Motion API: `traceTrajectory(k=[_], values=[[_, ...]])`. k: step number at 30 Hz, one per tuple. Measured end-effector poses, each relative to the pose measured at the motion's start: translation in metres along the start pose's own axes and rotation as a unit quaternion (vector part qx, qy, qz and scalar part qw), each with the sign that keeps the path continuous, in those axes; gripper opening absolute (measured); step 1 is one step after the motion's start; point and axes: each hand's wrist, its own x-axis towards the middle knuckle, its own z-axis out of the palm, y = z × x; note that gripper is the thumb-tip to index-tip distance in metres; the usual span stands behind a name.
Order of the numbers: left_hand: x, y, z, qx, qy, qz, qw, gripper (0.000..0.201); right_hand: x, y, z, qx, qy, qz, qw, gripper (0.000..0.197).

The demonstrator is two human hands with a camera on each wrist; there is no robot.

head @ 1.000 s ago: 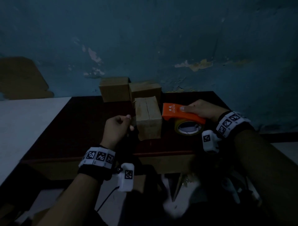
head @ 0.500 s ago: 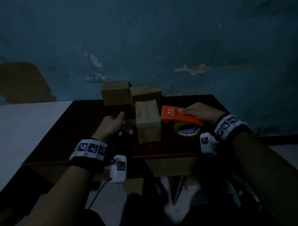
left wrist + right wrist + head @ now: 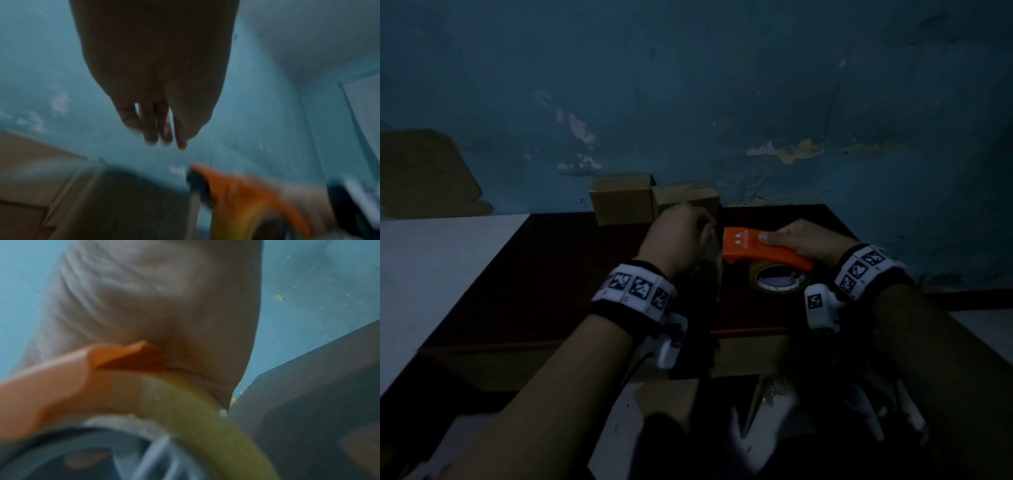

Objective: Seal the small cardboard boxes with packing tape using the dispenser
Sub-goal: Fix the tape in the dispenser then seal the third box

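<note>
My left hand (image 3: 685, 233) reaches over the near cardboard box (image 3: 717, 278) and hides most of it. In the left wrist view its fingers (image 3: 159, 129) are straight and hover above the blurred box (image 3: 92, 203); whether they touch it is unclear. Just right of the box, my right hand (image 3: 801, 240) grips the orange tape dispenser (image 3: 753, 251), thumb on top. The yellow tape roll (image 3: 779, 281) hangs under it, close to the table. In the right wrist view the palm wraps the dispenser (image 3: 72, 378) and roll (image 3: 195, 418).
Two more cardboard boxes (image 3: 623, 200) (image 3: 690, 198) stand against the blue wall at the back of the dark table (image 3: 551, 274). A white surface (image 3: 441, 260) adjoins the table on the left. Another box (image 3: 667, 401) sits below the table's front edge.
My left hand has moved forward and right, from beside the near box to over its top. The right hand and dispenser have stayed about where they were.
</note>
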Motion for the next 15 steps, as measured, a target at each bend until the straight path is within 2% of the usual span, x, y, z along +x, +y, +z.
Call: traceTrajectory(k=[2, 4, 15], values=[[0.005, 0.001, 0.015, 0.03, -0.057, -0.005, 0.998, 0.027, -0.003, -0.002, 0.0, -0.009, 0.0, -0.001, 1.0, 0.05], [0.005, -0.003, 0.025, 0.051, -0.085, -0.019, 0.995, 0.029, -0.005, -0.003, 0.0, -0.021, -0.003, -0.007, 1.0, 0.048], [-0.002, -0.039, 0.012, -0.029, -0.121, -0.027, 0.992, 0.029, -0.003, -0.022, 0.018, -0.044, -0.032, -0.021, 0.998, 0.046]])
